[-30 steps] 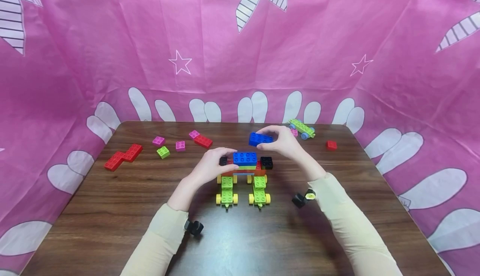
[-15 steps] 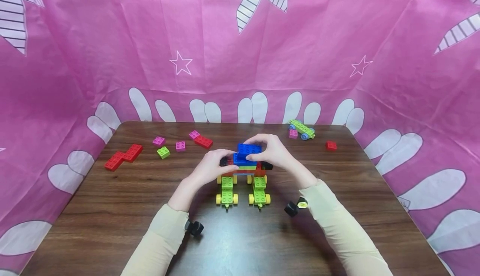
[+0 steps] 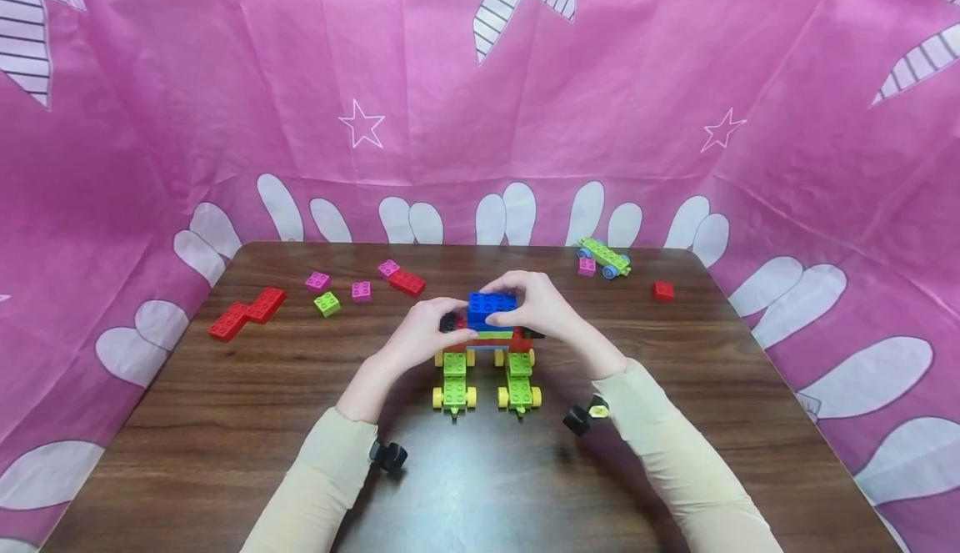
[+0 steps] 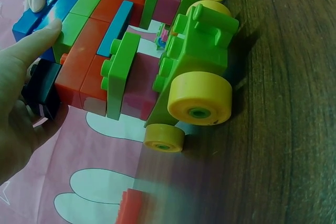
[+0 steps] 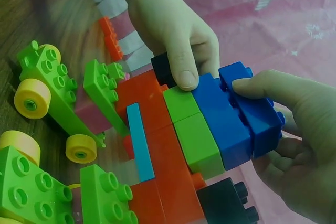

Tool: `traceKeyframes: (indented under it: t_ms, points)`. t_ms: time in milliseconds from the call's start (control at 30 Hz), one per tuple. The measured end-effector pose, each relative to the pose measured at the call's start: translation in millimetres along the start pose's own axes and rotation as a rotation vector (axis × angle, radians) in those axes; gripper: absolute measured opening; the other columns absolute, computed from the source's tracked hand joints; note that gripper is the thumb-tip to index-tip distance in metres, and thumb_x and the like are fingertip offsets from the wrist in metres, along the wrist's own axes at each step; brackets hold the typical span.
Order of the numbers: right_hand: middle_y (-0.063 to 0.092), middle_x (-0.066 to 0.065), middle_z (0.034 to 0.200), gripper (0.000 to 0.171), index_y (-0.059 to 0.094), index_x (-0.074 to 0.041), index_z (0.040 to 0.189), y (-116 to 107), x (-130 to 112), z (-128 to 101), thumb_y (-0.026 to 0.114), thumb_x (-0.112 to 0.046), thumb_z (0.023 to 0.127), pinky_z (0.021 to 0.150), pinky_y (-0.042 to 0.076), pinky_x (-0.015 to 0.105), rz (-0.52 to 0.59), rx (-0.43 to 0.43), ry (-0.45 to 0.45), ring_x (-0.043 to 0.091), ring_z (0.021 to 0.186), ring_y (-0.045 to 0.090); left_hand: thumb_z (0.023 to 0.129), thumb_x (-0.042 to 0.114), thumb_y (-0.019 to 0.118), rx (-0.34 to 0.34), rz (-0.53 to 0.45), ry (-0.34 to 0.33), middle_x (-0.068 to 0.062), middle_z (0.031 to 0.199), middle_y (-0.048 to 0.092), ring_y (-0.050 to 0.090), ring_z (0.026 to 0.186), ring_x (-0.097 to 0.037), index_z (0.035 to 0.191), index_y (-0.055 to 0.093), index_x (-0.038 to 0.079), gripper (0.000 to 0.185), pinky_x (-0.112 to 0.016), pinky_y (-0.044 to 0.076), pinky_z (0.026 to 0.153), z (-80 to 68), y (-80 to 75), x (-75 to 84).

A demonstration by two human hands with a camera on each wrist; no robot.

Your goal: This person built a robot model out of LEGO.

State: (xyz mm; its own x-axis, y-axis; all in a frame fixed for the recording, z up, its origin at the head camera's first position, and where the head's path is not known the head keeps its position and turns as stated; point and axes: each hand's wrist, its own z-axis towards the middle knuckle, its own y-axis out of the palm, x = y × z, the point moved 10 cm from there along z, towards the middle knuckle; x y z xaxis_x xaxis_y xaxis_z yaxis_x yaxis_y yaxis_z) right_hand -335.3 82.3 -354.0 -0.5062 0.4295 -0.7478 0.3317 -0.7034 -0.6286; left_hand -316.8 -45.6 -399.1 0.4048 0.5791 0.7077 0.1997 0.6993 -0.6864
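A brick build [image 3: 487, 344] stands mid-table on two green chassis [image 3: 454, 382] with yellow wheels [image 4: 199, 98]; above them lie red, green and blue layers. My right hand [image 3: 512, 309] pinches a blue brick [image 3: 491, 303] that sits on the build's own blue brick [image 5: 223, 124]. In the right wrist view its fingers [image 5: 294, 103] curl over that top blue brick [image 5: 260, 114]. My left hand [image 3: 448, 329] grips the build's left end, thumb on the green and blue layers, by a black brick [image 4: 42, 90]. Another black brick [image 5: 226, 203] sits at the right end.
Loose bricks lie at the back left: joined red ones [image 3: 246, 314], pink squares [image 3: 317, 281], a green square [image 3: 326, 304], a red brick [image 3: 406, 283]. A small wheeled green piece [image 3: 604, 258] and a red cube [image 3: 662, 290] sit at the back right. Pink cloth walls surround the table [image 3: 225, 453].
My right hand carried the blue brick down and left from above the table's back onto the build's top blue brick. The left hand kept its hold on the build.
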Motion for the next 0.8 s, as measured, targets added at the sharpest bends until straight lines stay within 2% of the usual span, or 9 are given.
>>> traceKeyframes:
  t_ms: [233, 433, 600, 800]
  points:
    - [0.073, 0.010, 0.109, 0.034, 0.072, -0.005, 0.113, 1.9, 0.0, 0.0, 0.080, -0.016, 0.081, 0.081, 0.055, 0.031, -0.017, -0.011, -0.002, 0.023, 0.098, 0.062, 0.087, 0.033, 0.074, 0.001, -0.011, 0.002, -0.011, 0.123, 0.067, 0.063, 0.113, -0.026, 0.128, 0.063, 0.005, 0.051, -0.044, 0.052, 0.098, 0.6, 0.0, 0.2]
    - [0.073, 0.009, 0.108, 0.036, 0.072, -0.006, 0.114, 2.2, -3.4, -1.1, 0.081, -0.018, 0.081, 0.079, 0.055, 0.030, -0.064, -0.015, 0.004, 0.022, 0.096, 0.063, 0.087, 0.033, 0.075, -0.002, -0.020, -0.023, -0.011, 0.125, 0.066, 0.061, 0.117, -0.027, 0.128, 0.062, 0.005, 0.052, -0.045, 0.051, 0.100, 0.4, 0.2, -2.3]
    - [0.073, 0.008, 0.107, 0.037, 0.073, -0.007, 0.114, 1.9, -2.2, -2.6, 0.081, -0.018, 0.080, 0.076, 0.054, 0.029, -0.095, 0.000, 0.013, 0.019, 0.091, 0.061, 0.087, 0.034, 0.074, -0.003, -0.006, -0.019, -0.012, 0.127, 0.065, 0.061, 0.118, -0.028, 0.129, 0.062, 0.005, 0.052, -0.046, 0.050, 0.101, 0.1, 1.0, -1.6]
    - [0.073, 0.008, 0.106, 0.036, 0.073, -0.008, 0.114, 1.4, -1.2, -3.0, 0.081, -0.018, 0.080, 0.078, 0.056, 0.031, -0.102, -0.008, 0.026, 0.020, 0.093, 0.063, 0.087, 0.035, 0.074, -0.005, 0.007, -0.037, -0.011, 0.126, 0.066, 0.061, 0.117, -0.027, 0.129, 0.062, 0.006, 0.053, -0.045, 0.050, 0.100, 1.4, 1.9, -1.4]
